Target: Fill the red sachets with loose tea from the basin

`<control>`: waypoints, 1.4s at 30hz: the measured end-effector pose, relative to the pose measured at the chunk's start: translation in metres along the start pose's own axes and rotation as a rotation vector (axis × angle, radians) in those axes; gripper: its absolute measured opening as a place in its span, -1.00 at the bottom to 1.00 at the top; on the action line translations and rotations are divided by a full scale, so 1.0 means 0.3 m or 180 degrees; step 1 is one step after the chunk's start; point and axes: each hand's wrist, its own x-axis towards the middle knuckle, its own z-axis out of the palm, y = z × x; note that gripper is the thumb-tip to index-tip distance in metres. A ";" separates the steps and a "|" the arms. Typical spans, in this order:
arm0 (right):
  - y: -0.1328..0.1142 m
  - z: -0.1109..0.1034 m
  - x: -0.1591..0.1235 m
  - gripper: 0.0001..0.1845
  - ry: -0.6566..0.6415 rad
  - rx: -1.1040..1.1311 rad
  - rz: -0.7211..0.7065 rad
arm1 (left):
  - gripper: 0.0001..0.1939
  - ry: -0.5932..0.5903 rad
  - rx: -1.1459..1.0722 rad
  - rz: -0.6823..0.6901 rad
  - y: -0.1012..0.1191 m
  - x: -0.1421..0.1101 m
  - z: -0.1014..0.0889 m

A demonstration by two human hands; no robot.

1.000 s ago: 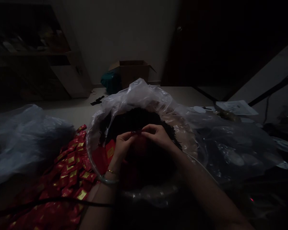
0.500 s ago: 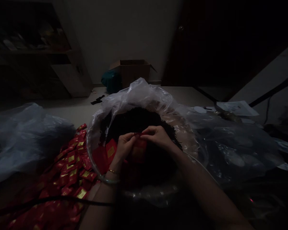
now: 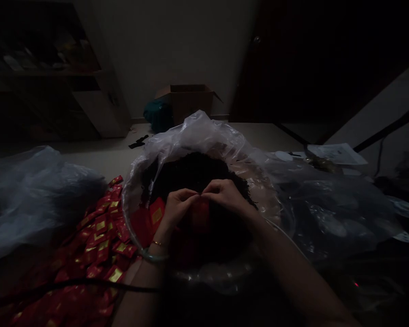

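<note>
A small red packet (image 3: 200, 217) hangs upright between my two hands, over a round tub (image 3: 127, 213) lined with clear plastic. My left hand (image 3: 177, 206) pinches its top edge from the left, and my right hand (image 3: 226, 195) pinches the same edge from the right. Their fingertips nearly meet. Dark loose leaves (image 3: 194, 170), like dried tea, fill the tub behind my hands. Inside the tub's left side, beside my left wrist, lie red packets (image 3: 157, 212) with a gold square. Dimness hides what is under my hands.
Left of the tub spreads a heap of filled red packets (image 3: 104, 245), with a large plastic bag (image 3: 37, 195) beyond. Another clear plastic bag (image 3: 330, 213) with things inside lies right. An open cardboard box (image 3: 192, 102) and a teal bag (image 3: 157, 113) stand by the wall.
My fingertips have come closer together along the packet's top edge, and the packet has turned so its gold mark no longer shows clearly. My arms have barely moved.
</note>
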 end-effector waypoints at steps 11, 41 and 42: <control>-0.013 -0.004 -0.001 -0.89 -0.0332 0.0621 0.0346 | -0.70 -0.0155 -0.0065 -0.0050 0.012 -0.004 -0.011; -0.027 0.051 -0.007 -0.87 0.0151 0.0539 0.0307 | -0.66 -0.1017 -0.0971 -0.1220 -0.013 -0.015 0.003; -0.025 0.052 -0.006 -0.86 0.0159 0.0583 0.0276 | -0.67 -0.0960 -0.0988 -0.1242 -0.012 -0.015 0.003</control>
